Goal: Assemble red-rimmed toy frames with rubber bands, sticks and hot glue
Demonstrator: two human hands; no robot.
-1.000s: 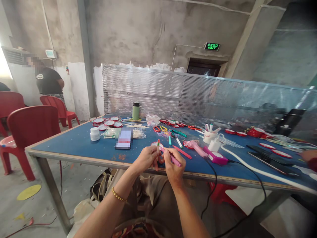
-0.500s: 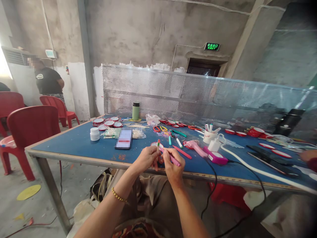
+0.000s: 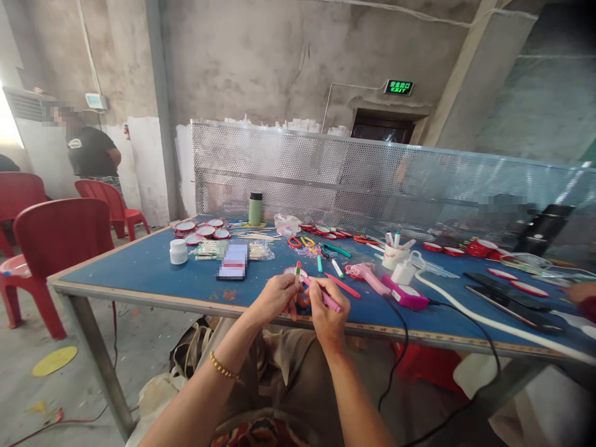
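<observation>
At the table's front edge my left hand (image 3: 275,295) pinches a small thin stick (image 3: 298,270) with red and green on its upper end; its lower part is hidden by the fingers. Close beside it, my right hand (image 3: 328,313) is closed on a pink pen (image 3: 332,303), held in a writing grip with its front end toward the left hand. Just behind the fingers lies a round red-rimmed disc (image 3: 289,270), partly covered. Several pens lie beyond, among them a red pen (image 3: 345,287) and a white marker with a green end (image 3: 337,268).
On the blue table (image 3: 153,273) stand a white jar (image 3: 178,252), a phone (image 3: 233,261), a green bottle (image 3: 255,209) and a cup of pens (image 3: 395,256). A pink glue gun (image 3: 372,279) and a magenta box (image 3: 407,294) with cables lie right. Another person's hand (image 3: 580,293) shows far right.
My right hand and the pink pen have shifted very slightly to the right, and the pen's angle differs a little. My left hand stays almost in place.
</observation>
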